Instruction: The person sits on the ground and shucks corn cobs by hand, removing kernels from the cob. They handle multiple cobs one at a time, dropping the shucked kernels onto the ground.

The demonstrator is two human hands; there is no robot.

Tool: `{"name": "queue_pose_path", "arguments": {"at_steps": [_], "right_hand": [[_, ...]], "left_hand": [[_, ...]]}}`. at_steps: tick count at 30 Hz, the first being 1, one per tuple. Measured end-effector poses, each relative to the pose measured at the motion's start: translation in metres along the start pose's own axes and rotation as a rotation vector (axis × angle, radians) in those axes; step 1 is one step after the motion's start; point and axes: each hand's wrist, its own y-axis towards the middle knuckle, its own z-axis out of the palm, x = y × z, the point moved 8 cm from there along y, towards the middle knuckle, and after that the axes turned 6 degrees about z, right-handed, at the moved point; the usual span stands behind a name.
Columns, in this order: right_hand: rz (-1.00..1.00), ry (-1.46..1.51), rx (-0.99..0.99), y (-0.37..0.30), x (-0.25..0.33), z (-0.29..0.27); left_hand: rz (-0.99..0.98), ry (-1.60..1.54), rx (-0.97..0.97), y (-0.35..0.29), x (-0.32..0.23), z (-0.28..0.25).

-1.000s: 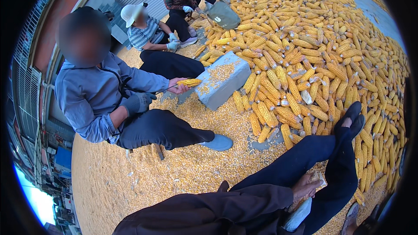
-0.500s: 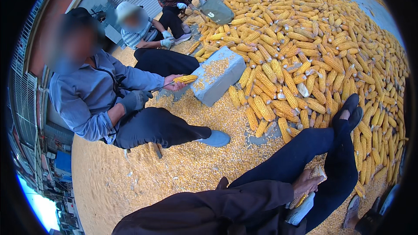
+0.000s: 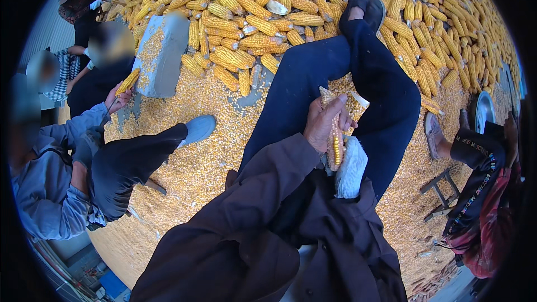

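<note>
Between my spread knees, my bare left hand (image 3: 323, 126) is closed around a corn cob (image 3: 337, 146). Its upper end looks pale and stripped, while yellow kernels remain along the lower part. My right hand (image 3: 351, 169), in a whitish glove, is closed at the lower end of this cob; its fingertips are mostly hidden. A pale, elongated piece (image 3: 359, 99) shows just beyond my left fingers; I cannot tell what it is. Loose yellow kernels (image 3: 224, 151) cover the ground around my legs.
A large heap of corn ears (image 3: 425, 33) rises beyond my feet. At left, a person in blue (image 3: 61, 156) holds an ear (image 3: 130, 80) near a pale block (image 3: 168, 56). At right are another person's legs (image 3: 475, 162), a small stool (image 3: 442, 193) and a metal basin (image 3: 484, 109).
My view has swung right and down, so my hands and legs now appear nearer the middle. The person and basin on the right show more fully. Both hands stay at the cob.
</note>
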Motion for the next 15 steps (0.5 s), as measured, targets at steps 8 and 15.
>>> {"name": "queue_pose_path", "arguments": {"at_steps": [8,15], "right_hand": [[0.015,0.14,-0.036,-0.008,0.015,0.004],[0.058,0.168,0.064,0.009,-0.015,0.0]], "left_hand": [[0.014,0.034,-0.078,0.0,0.002,-0.013],[-0.02,0.022,-0.076,-0.003,0.007,-0.008]]}}
